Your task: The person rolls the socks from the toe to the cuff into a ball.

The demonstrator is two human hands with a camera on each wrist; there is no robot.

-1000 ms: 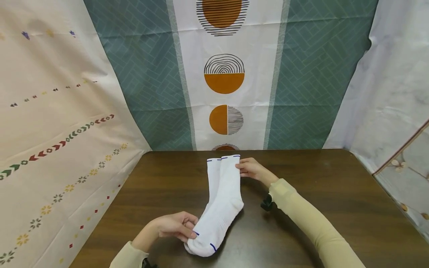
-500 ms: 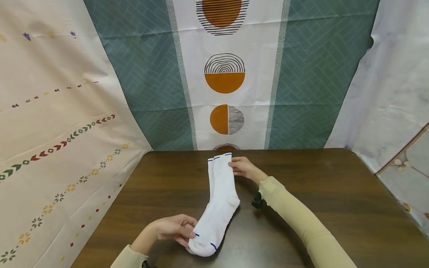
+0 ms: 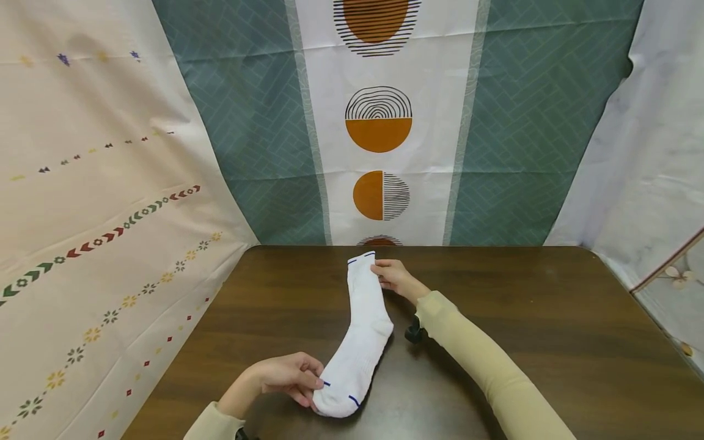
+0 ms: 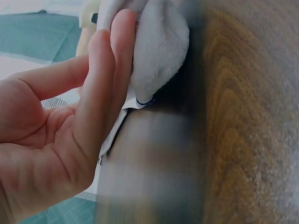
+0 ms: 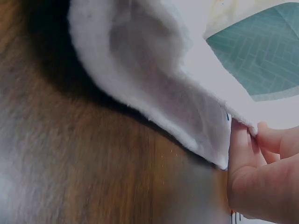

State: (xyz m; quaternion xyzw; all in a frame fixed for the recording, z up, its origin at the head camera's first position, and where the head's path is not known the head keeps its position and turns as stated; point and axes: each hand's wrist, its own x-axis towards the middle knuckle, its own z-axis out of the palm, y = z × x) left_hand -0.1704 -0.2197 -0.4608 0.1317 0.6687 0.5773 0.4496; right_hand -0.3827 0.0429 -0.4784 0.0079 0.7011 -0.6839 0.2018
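Observation:
A white sock with navy marks lies lengthwise on the brown table, its cuff toward the back. In the right wrist view a second white sock shows under it; from above it is almost wholly hidden. My left hand pinches the toe end at its left side. In the left wrist view the fingers lie against the sock's toe. At the cuff, my right hand pinches the upper sock's right edge between thumb and fingers. That cuff edge is lifted off the lower layer in the right wrist view.
The dark wooden table stretches to both sides of the socks. Behind it hangs a green and white patterned cloth. Printed cream fabric hangs on the left, and a pale sheet on the right.
My right hand has moved left with the upper sock's cuff. The lower sock's cuff, visible beside it earlier, is now covered. My left hand stays at the toe.

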